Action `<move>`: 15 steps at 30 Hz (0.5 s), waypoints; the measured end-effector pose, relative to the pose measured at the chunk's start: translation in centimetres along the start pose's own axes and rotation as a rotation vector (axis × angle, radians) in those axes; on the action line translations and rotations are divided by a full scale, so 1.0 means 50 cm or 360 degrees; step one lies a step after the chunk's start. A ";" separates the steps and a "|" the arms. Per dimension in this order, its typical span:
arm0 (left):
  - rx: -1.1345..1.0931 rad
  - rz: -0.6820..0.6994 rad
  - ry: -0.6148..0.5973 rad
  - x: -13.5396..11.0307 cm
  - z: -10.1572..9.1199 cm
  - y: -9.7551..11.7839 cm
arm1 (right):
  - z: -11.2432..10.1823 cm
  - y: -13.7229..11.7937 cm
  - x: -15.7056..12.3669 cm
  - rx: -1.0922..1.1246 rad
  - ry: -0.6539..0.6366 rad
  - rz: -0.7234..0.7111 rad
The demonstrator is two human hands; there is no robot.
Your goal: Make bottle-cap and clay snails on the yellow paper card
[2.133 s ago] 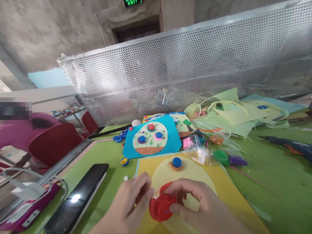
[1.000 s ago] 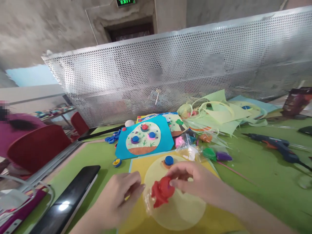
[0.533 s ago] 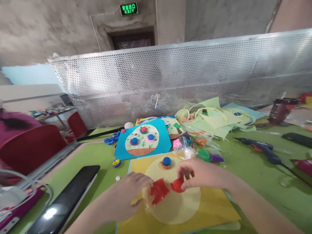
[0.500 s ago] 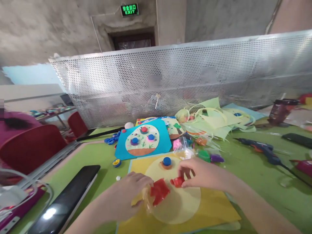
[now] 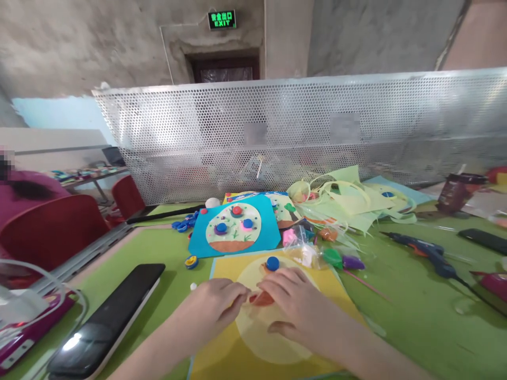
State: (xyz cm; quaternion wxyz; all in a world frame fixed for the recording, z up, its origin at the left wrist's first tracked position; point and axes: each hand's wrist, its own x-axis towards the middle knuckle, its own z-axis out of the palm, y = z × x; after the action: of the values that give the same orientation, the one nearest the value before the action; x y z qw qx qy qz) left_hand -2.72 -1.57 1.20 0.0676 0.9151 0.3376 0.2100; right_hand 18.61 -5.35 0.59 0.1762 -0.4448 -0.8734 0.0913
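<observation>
Lit 安全出口 EXIT sign (image 5: 222, 19), left fingers (image 5: 237, 292) bent, pinch unclear, right fingers (image 5: 274, 284) spread at red clay (image 5: 262, 300)

Across from me, a blotchy, bare grey concrete wall (image 5: 99, 42) rises around a dark-framed rectangular doorway (image 5: 222, 69), with a lit green exit sign (image 5: 222, 19) above it. A silvery perforated metal screen (image 5: 174, 132) runs along the far edge of the broad green-topped table (image 5: 415, 322), catching bright white glare toward its left end. Off to the left, two smooth-backed red chairs (image 5: 55, 232) stand near a cluttered, thin-legged desk (image 5: 95, 179).
</observation>
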 end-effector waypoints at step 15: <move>-0.0320 0.0007 0.0435 -0.017 0.011 0.008 | -0.002 -0.018 -0.002 0.0701 0.0174 0.0291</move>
State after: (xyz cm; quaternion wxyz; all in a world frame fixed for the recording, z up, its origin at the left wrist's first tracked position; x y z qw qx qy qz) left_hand -2.82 -2.43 0.52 0.1118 0.8673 0.3189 0.3655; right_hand 18.03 -5.95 0.91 0.3068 -0.4772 -0.7777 0.2708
